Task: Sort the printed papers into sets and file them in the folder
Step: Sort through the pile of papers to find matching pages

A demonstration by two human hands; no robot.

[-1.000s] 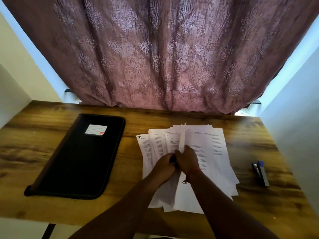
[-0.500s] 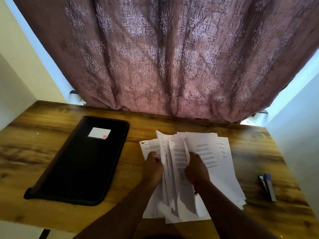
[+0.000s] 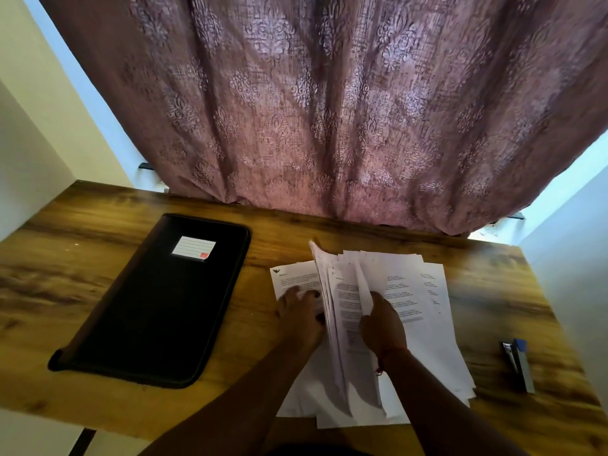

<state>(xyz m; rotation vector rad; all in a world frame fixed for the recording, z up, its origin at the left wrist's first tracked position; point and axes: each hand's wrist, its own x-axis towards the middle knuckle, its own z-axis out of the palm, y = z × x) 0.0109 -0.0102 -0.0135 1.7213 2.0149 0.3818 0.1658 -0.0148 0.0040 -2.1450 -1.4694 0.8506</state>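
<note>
Wooden table (image 3: pixel 82 274): grain surface, spans the whole width, patterned mauve curtain (image 3: pixel 329 110) hanging behind its far edge

Folder (image 3: pixel 158 307): black, zipped type, lying flat and closed on the left part of the table, white lined label (image 3: pixel 193 247) with a red mark near its far end; well apart from the papers

Left hand (image 3: pixel 301 315): fingers spread straight, pressing flat on the leftmost printed sheet, just beside the raised sheets

Printed papers (image 3: pixel 411 307): loose fanned pile at centre-right, near edge overhanging the table front; several middle sheets stand on edge between the two hands

Right hand (image 3: pixel 381 324): fingers curled round one lifted sheet, pinching it upright; red thread (image 3: pixel 388 353) on the wrist; hands close together, not touching

Stapler (image 3: pixel 518 365): dark with blue top, at the right side of the table, apart from the pile
</note>
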